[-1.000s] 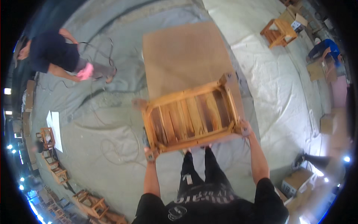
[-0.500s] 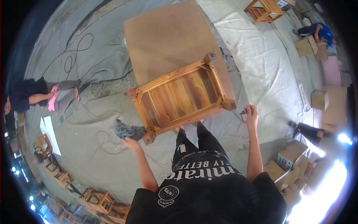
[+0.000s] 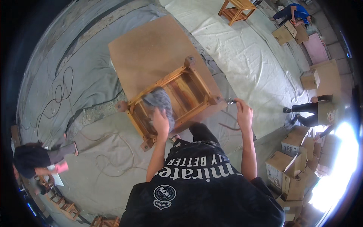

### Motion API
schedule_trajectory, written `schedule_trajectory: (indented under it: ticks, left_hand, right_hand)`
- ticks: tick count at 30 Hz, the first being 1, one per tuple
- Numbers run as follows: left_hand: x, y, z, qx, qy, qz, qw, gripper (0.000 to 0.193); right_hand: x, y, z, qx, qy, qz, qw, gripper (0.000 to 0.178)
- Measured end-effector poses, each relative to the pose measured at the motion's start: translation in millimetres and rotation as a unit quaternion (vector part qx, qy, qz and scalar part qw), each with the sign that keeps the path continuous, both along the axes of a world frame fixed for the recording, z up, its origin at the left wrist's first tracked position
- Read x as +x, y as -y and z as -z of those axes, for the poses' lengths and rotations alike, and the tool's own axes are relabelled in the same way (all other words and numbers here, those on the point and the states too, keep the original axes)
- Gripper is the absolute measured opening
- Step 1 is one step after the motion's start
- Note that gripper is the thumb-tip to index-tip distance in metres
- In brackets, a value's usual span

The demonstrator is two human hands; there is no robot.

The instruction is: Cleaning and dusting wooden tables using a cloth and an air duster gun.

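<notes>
**One slatted wooden stand point(image 3: 185, 92), centre of frame, four corner leg-ends uppermost**

Near: left hand point(image 3: 161, 122) reaches in over the stand's left half, fingers down, grip closed on one grey cloth point(image 3: 158, 99) against the slats. Right hand point(image 3: 245, 113) raised just right of the stand, its grip round one small tool point(image 3: 229, 100); a hose point(image 3: 229, 128) curves below. Stand overlaps the lower end of one brown board point(image 3: 151, 49), itself on wrinkled grey floor sheeting point(image 3: 90, 72).

Farther: one wooden stool point(image 3: 243, 4), top edge, on paler sheeting point(image 3: 234, 56). Three other people: one lower left point(image 3: 32, 160), pink cloth point(image 3: 61, 167) at hand; one upper right point(image 3: 298, 13), blue top, beside cardboard boxes point(image 3: 284, 33); one at right point(image 3: 310, 109), dark trousers.
</notes>
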State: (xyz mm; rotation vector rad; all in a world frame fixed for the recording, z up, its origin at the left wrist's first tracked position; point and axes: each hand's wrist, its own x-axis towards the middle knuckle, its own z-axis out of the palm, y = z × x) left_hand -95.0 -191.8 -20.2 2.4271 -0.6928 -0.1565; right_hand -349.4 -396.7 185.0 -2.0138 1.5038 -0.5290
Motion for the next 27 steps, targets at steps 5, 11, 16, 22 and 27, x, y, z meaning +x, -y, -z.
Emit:
schedule_trajectory:
  ticks: [5,11,16,22,27]
  left_hand:
    - [-28,47,18,0.124,-0.077,0.004,0.989,0.040]
    - [-22,51,30,0.137,-0.051,-0.079,0.986,0.038]
    - [-16,66,37,0.171,-0.055,-0.099,0.979,0.035]
    - [-9,80,33,0.257,-0.090,-0.107,0.956,0.037]
    - [-3,84,39,0.264,-0.092,-0.108,0.954,0.040]
  right_hand:
    - [5,26,4,-0.099,-0.039,-0.065,0.992,0.017]
    - [36,72,9,-0.010,-0.141,-0.129,0.981,0.018]
    - [136,145,10,-0.041,-0.055,-0.203,0.977,0.019]
    - [222,206,20,-0.034,-0.117,-0.298,0.947,0.021]
    - [237,221,22,-0.025,-0.135,-0.298,0.945,0.020]
